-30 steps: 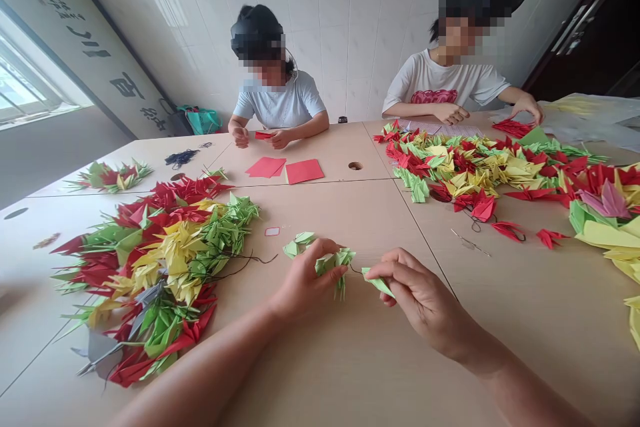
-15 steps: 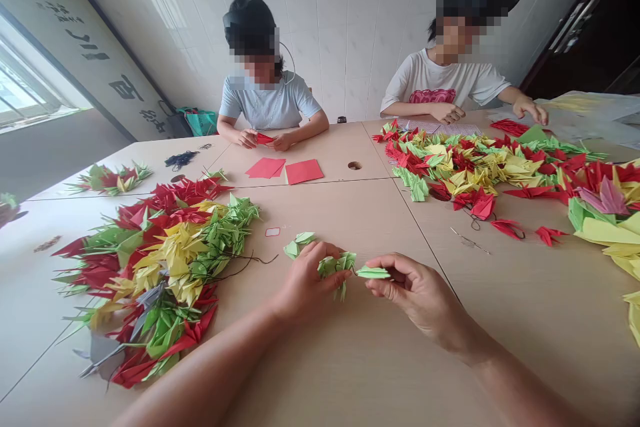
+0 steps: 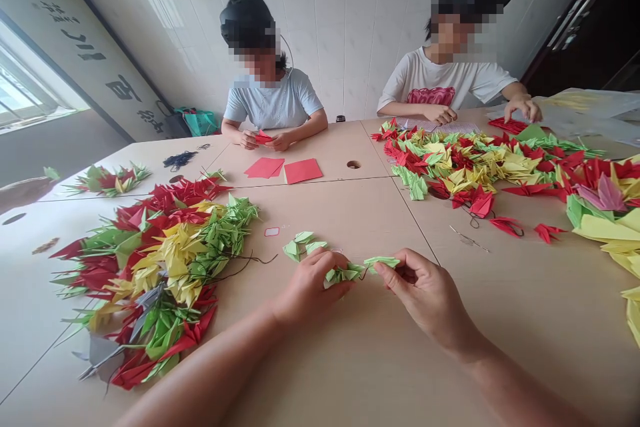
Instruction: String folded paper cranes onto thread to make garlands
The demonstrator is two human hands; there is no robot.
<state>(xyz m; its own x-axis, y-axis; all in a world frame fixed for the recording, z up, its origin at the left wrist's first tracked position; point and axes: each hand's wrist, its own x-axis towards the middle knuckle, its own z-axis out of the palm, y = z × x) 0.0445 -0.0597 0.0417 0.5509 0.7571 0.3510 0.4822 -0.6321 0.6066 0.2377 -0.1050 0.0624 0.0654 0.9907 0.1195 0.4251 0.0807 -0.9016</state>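
Note:
My left hand [image 3: 315,283] is closed on a cluster of green folded-paper pieces [image 3: 345,273] above the table [image 3: 350,360]. Opposite it, my right hand [image 3: 423,287] pinches one green folded-paper piece [image 3: 381,262] between thumb and fingers. A dark thread [image 3: 366,272] spans the short gap between the two. More green folded pieces [image 3: 303,245] lie just beyond my left hand. To the left spreads a long heap of strung paper cranes [image 3: 170,240] in red, yellow and green, a black string trailing from it.
Across the table one person [image 3: 273,103] folds red paper, with red sheets [image 3: 303,171] in front. Another person [image 3: 445,80] sits behind a second heap of paper cranes [image 3: 480,160]. A needle-like metal tool [image 3: 469,239] lies at right. At the left edge, another person's arm [image 3: 23,193] reaches in.
My right hand has shifted slightly right with its green piece, and more dark thread shows between my hands. At the left edge, another person's arm has come further in, holding something green.

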